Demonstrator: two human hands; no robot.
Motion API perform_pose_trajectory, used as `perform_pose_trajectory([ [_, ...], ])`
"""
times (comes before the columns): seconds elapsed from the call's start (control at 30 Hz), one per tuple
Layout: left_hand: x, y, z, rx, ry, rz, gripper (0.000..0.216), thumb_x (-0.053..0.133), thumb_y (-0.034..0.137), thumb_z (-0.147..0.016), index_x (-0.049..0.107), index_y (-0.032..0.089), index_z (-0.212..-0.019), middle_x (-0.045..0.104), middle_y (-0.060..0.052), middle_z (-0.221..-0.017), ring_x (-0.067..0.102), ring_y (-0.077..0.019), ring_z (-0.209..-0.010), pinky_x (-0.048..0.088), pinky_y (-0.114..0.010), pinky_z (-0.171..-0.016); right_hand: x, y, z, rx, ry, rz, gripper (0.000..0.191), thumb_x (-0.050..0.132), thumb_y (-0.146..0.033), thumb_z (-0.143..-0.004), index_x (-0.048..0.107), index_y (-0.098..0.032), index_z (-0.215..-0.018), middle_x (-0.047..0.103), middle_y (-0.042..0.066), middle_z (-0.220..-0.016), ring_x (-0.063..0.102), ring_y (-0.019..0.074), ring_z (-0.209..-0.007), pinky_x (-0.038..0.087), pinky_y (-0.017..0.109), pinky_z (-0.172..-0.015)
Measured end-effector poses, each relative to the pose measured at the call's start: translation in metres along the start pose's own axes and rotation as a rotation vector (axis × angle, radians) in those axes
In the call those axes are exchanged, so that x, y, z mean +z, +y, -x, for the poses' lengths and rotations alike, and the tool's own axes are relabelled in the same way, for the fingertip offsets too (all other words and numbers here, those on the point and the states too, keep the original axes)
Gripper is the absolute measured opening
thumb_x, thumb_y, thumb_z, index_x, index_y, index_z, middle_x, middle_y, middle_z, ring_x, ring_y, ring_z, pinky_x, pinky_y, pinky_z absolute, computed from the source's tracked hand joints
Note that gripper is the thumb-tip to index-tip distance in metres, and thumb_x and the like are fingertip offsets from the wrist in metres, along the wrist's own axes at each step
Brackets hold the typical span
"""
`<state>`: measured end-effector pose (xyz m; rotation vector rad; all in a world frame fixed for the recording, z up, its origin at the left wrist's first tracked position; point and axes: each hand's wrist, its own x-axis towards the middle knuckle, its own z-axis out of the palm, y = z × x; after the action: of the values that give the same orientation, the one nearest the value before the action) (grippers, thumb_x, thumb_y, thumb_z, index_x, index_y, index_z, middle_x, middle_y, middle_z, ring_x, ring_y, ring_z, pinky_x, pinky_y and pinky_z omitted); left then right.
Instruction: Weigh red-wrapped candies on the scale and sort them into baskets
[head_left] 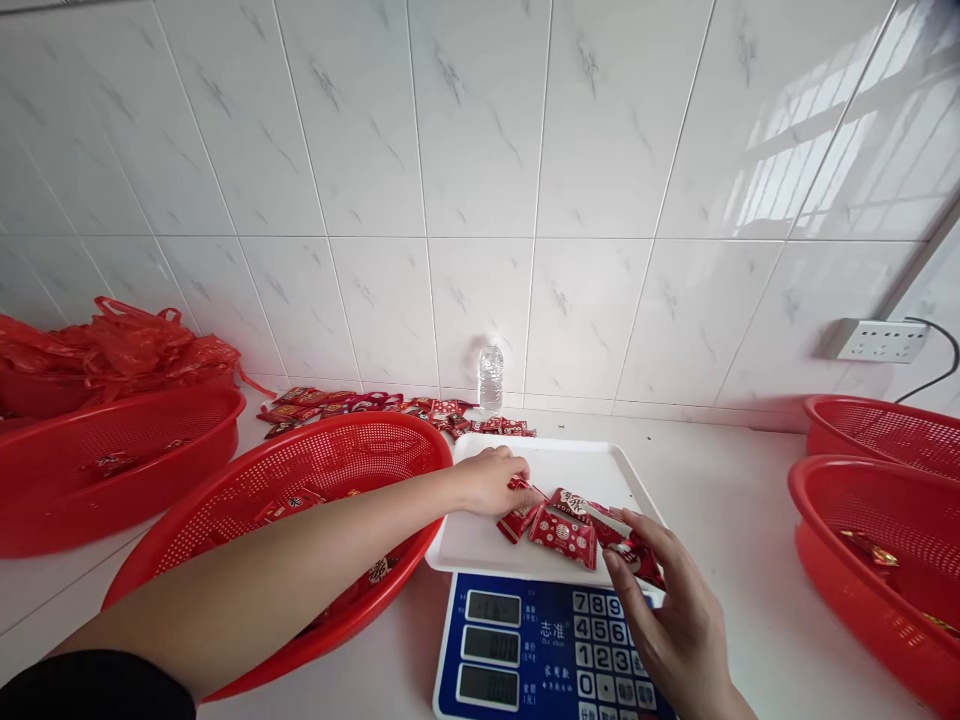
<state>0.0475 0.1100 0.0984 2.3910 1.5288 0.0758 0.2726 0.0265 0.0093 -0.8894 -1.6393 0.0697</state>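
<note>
A white weighing tray (585, 463) rests on a blue electronic scale (551, 655) with several red snack packets (564, 537) on it. My left hand (491, 482) reaches over a red basket, its fingers closed on a red packet (515, 526) at the tray's left side. At the right edge of the tray, my right hand (679, 605) has thumb and fingers around another red packet (645, 562), partly hidden by the hand. The scale has three small displays; my right hand covers some of its keys.
The red mesh basket (367, 432) under my left arm holds packets. Another basket (225, 405) with red plastic bags (135, 345) stands far left; more baskets (814, 490) stand right. Loose packets (360, 403) and a clear bottle (490, 378) line the tiled wall. A power strip (879, 341) hangs right.
</note>
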Motion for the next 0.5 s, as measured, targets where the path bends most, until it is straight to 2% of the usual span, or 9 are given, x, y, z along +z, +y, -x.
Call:
perform_pose_trajectory([
  [0.1,0.001,0.007,0.006,0.071,-0.084,-0.035,0.054,0.064,0.058,-0.071,0.059,0.027,-0.115,0.055,-0.007,-0.115,0.046,-0.0312,-0.112,0.041,-0.040,-0.090,0.000,0.000,0.000,0.004,0.007,-0.001,0.035,0.057,-0.024,-0.091,0.052,-0.026,-0.126,0.062,0.007,-0.113,0.064,0.0174,-0.094,0.059,0.026,-0.071],
  [0.23,0.006,0.009,0.003,0.066,-0.090,-0.059,0.036,0.063,0.037,-0.072,0.060,0.026,-0.106,0.057,-0.006,-0.109,0.051,-0.0290,-0.104,0.044,-0.035,-0.080,-0.001,0.000,0.000,0.049,0.027,-0.020,0.034,0.057,-0.026,-0.091,0.053,-0.026,-0.125,0.061,0.007,-0.114,0.065,0.0160,-0.092,0.059,0.024,-0.069],
  [0.33,0.010,0.006,-0.006,0.039,-0.019,-0.065,0.026,0.059,0.021,-0.068,0.058,0.022,-0.094,0.059,-0.006,-0.100,0.056,-0.0251,-0.089,0.044,-0.031,-0.069,-0.002,0.001,0.000,0.074,0.074,-0.012,0.033,0.058,-0.027,-0.091,0.053,-0.026,-0.123,0.061,0.006,-0.113,0.065,0.0150,-0.089,0.059,0.024,-0.071],
  [0.4,0.012,0.004,-0.011,0.029,0.061,-0.031,0.022,0.054,0.013,-0.068,0.055,0.020,-0.089,0.060,-0.005,-0.096,0.057,-0.0224,-0.082,0.044,-0.031,-0.067,-0.002,0.001,0.000,0.089,0.103,0.008,0.032,0.059,-0.029,-0.091,0.054,-0.025,-0.122,0.062,0.006,-0.112,0.065,0.0146,-0.086,0.058,0.024,-0.071],
  [0.5,0.015,0.008,-0.015,0.091,0.201,0.078,0.032,0.048,0.007,-0.071,0.053,0.020,-0.099,0.060,-0.004,-0.098,0.057,-0.0204,-0.085,0.045,-0.031,-0.074,-0.002,0.001,0.000,0.105,0.123,0.020,0.031,0.059,-0.031,-0.090,0.055,-0.024,-0.121,0.063,0.007,-0.112,0.066,0.0145,-0.082,0.058,0.024,-0.068],
])
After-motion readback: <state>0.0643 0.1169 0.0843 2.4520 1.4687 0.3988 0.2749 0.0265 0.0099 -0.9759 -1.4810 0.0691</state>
